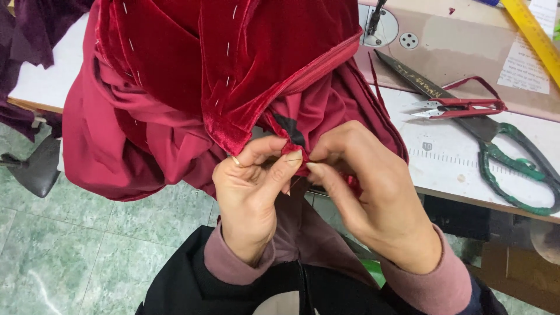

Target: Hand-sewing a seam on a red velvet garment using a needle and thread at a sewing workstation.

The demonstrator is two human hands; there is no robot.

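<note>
A view looked down from the head onto a sewing table. At far left, a dark chair base [36, 169] stood on a green tiled floor [87, 245]. A heap of red velvet garment [192, 76] with white basting stitches hung over the table [46, 81] edge, its smoother red lining bunched beneath. Below it, the left hand [248, 195] was closed narrow, thumb and forefinger pinching a small fold of the red cloth. A thin needle [291, 160] lay across between the two hands, at that fold. The right hand [373, 198] met it from the other side, fingertips [315, 167] closed on the same fold and the needle's end. Both wrists wore dusty pink cuffs. To the right, on the table, lay red thread snips [461, 107], then large scissors [513, 169] with green wrapped handles. A yellow ruler [536, 35] ran along the top right corner.
</note>
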